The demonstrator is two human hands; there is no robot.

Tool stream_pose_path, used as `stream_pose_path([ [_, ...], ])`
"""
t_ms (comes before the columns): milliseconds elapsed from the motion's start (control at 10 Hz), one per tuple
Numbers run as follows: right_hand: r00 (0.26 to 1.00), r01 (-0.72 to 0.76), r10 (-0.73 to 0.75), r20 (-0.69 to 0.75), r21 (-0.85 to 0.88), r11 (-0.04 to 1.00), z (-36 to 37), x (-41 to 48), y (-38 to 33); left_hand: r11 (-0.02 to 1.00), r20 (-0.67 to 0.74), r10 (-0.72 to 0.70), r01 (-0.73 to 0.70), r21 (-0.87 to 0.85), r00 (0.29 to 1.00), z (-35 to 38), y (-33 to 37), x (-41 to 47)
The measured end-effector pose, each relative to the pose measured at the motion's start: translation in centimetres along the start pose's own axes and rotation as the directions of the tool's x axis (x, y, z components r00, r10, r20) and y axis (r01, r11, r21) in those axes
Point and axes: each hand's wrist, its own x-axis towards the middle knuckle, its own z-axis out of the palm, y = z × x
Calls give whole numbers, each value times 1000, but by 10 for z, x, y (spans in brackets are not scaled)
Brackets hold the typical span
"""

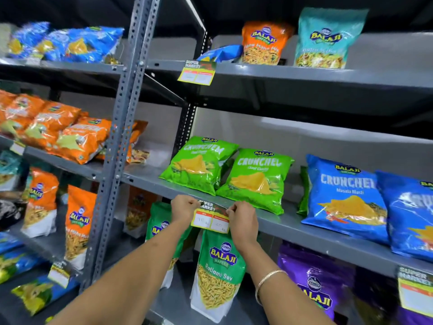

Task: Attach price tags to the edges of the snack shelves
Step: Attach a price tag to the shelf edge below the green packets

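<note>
A yellow and red price tag (pixel 210 218) with a dark "Super Market" header lies against the front edge of the grey middle shelf (pixel 304 227), below two green Crunchex bags (pixel 256 179). My left hand (pixel 184 208) pinches the tag's top left corner. At the tag's top right corner, my right hand (pixel 242 221) presses it to the shelf edge. A matching tag (pixel 196 72) hangs on the upper shelf edge, and another tag (pixel 416 289) shows at the lower right.
A perforated grey upright post (pixel 124 127) divides two racks. Blue Crunchex bags (pixel 346 198) lie to the right on the middle shelf. A green Ratlami Sev bag (pixel 219 275) stands right below my hands. Orange bags (pixel 58 132) fill the left rack, where a tag (pixel 59 274) hangs low.
</note>
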Motion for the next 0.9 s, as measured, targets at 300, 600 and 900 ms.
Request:
stream_pose_path([
  [300,999,29,-34,-18,-239,970,-2,2,-11,996,27,2,-4,84,1000,2,-5,13],
  [600,978,169,-84,191,-493,853,-17,15,-27,920,78,-50,15,392,996,-9,2,26],
  [900,967,205,-75,242,-571,795,-28,15,-33,809,69,-18,-26,587,997,-20,26,9],
])
